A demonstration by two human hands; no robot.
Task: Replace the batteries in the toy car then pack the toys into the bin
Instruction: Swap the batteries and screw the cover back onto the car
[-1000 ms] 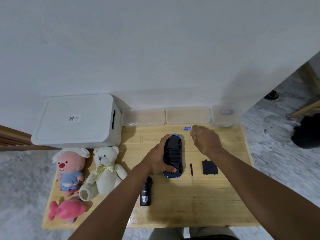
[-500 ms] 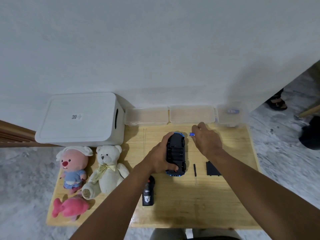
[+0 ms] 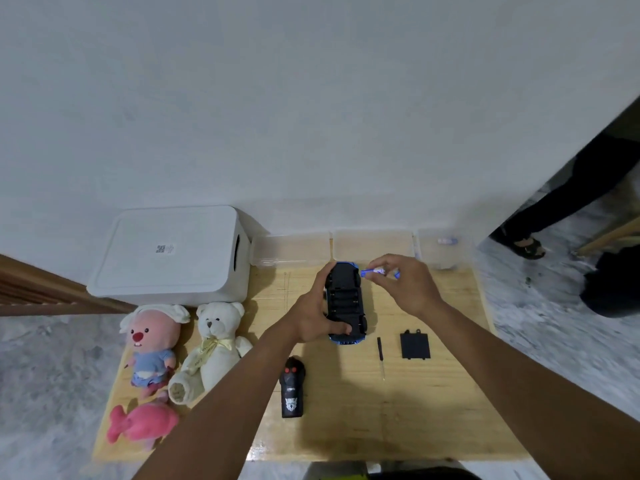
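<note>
We look down on the wooden table [image 3: 433, 410], and the biggest thing on it is the white bin [image 3: 166, 258] at the far left corner, its lid on, so we cannot see inside. In front of it lie three soft toys: a pink-faced plush [image 3: 152, 344], a white bear [image 3: 214, 344] and a pink fish [image 3: 142, 426]. The toy car [image 3: 344, 299] sits mid-table, belly up, with its long axis running from us toward the wall and the battery bay open; we cannot tell which end is the nose, nor whether it rests on the wood. Our left hand [image 3: 313, 317] grips it from the left side, fingers curled over the far end and thumb on the near end. Our right hand [image 3: 405, 285] hovers just right of the car's far end and pinches a blue-and-white battery [image 3: 372, 271], which lies crosswise with its tip near the car's far right corner. Along the wall stand three clear tubs — the left tub [image 3: 291, 252] and middle tub [image 3: 372, 244] look bare, while the right tub [image 3: 438, 251] holds a spare battery [image 3: 446, 241]. Nearer us lie the black remote [image 3: 292, 389], the battery cover [image 3: 415, 345] and the screwdriver [image 3: 380, 351].
</note>
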